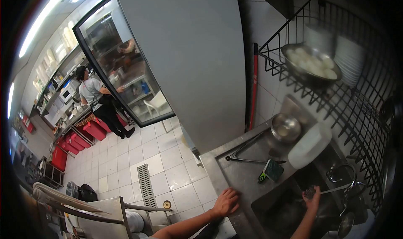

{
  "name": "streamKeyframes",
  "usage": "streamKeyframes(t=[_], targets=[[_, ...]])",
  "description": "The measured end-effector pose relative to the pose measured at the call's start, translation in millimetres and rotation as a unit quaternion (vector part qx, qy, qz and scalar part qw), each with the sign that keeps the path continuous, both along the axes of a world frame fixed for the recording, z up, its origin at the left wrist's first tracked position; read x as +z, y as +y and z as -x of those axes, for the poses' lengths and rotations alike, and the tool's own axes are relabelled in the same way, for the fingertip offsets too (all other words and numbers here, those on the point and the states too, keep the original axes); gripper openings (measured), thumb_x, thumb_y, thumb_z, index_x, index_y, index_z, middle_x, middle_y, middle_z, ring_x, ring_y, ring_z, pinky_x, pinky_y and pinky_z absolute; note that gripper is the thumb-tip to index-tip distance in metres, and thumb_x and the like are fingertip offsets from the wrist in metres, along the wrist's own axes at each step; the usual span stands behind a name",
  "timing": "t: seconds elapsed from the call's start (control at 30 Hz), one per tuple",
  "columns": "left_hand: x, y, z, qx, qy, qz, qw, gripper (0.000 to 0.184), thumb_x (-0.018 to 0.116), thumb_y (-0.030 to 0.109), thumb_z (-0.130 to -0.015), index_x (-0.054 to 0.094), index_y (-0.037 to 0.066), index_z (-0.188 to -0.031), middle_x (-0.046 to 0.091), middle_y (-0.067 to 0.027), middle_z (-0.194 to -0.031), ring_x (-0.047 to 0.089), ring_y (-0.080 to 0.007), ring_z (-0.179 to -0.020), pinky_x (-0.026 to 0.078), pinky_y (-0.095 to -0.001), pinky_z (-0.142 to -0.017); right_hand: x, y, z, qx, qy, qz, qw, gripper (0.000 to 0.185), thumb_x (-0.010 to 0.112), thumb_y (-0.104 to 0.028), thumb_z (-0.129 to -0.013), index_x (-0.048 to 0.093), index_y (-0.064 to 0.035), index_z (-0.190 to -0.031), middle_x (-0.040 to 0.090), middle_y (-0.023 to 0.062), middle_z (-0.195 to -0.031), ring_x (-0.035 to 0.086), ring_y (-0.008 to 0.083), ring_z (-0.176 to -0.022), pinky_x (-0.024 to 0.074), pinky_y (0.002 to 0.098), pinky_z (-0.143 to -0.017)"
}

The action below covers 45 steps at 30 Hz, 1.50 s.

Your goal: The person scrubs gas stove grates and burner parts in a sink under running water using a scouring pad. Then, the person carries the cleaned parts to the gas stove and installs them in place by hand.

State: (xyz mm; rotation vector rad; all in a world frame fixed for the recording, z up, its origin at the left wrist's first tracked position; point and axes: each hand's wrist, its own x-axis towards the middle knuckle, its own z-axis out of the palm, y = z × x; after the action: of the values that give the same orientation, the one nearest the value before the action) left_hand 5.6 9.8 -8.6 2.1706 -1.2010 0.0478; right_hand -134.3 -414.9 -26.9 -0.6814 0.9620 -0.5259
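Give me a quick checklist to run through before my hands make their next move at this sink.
1. Right hand gripping the dark item: ok.
2. Water stream running from the faucet: ok.
3. Left hand at the counter edge: ok.
4. Tongs out of the basin: ok.
5. Green pad out of the basin: ok.
6. Basin free of dishes: cannot tell, too dark.

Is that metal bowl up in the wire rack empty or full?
Full, or nearly so: the metal bowl holds whitish, rounded pieces heaped up close to its rim. What they are, I cannot tell.
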Motion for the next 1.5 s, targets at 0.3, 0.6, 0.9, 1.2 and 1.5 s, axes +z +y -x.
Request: streamKeyframes(t=[0.3,0.6,0.9,1.2,1.5], targets=[[-3.7,1.5,1.5,0.002,0.018,-0.017,1.0,0.032,0.066,0.017,-0.072,0.058,0.002,-0.099,0.055,-0.0119,-0.118,0.049,-0.0335,-0.116,0.032,-0.0463,-0.107,-16.6,-5.7,4.3,0.017,-0.113,0.039,0.993,0.033,0.071,-0.034,-0.082,0.06,-0.0101,-0.102,0.061,0.0078,-0.093,0.059,0.0236,-0.086,0.0533,0.0372,-0.084],[2.0,0.1,1.9,-0.003,0.005,0.002,1.0,0.027,0.066,0.018,-0.074,0.058,0.003,-0.095,0.055,-0.013,-0.113,0.048,-0.0353,-0.113,0.036,-0.0445,-0.101,54.2,24.4,-16.7,-0.201,-0.189,-0.104,0.955,0.046,0.064,-0.024,-0.09,0.049,-0.0044,-0.128,0.055,0.011,-0.118,0.06,0.0236,-0.098,0.0552,0.0341,-0.081],[11.6,-0.4,2.5,-0.002,0.009,0.006,1.0,0.025,0.067,0.015,-0.073,0.058,0.003,-0.093,0.055,-0.0132,-0.112,0.049,-0.0351,-0.111,0.038,-0.0431,-0.1,-54.3,-55.1,11.8,-0.012,-0.318,0.0,0.948,0.026,0.058,-0.021,-0.092,0.058,-0.0069,-0.114,0.064,0.0057,-0.106,0.06,0.0118,-0.074,0.0489,0.0249,-0.052],[-13.7,4.9,2.9,0.014,0.028,0.052,0.998,0.031,0.069,0.018,-0.064,0.061,0.002,-0.09,0.059,-0.0186,-0.104,0.054,-0.0397,-0.102,0.041,-0.0492,-0.092,14.4,-3.2,12.8,0.034,0.053,0.213,0.975,0.05,0.059,-0.036,-0.09,0.052,-0.0115,-0.133,0.04,0.0097,-0.146,0.039,0.0204,-0.133,0.036,0.0455,-0.105],[11.1,-6.0,0.8,0.027,0.009,0.021,0.999,0.02,0.06,0.008,-0.07,0.061,0.002,-0.089,0.061,-0.0134,-0.106,0.054,-0.0358,-0.103,0.036,-0.0499,-0.101,2.6,46.8,39.3,0.153,0.147,0.185,0.96,0.054,0.073,-0.017,-0.084,0.045,-0.009,-0.129,0.059,0.0071,-0.113,0.061,0.0182,-0.096,0.0568,0.0349,-0.062]])
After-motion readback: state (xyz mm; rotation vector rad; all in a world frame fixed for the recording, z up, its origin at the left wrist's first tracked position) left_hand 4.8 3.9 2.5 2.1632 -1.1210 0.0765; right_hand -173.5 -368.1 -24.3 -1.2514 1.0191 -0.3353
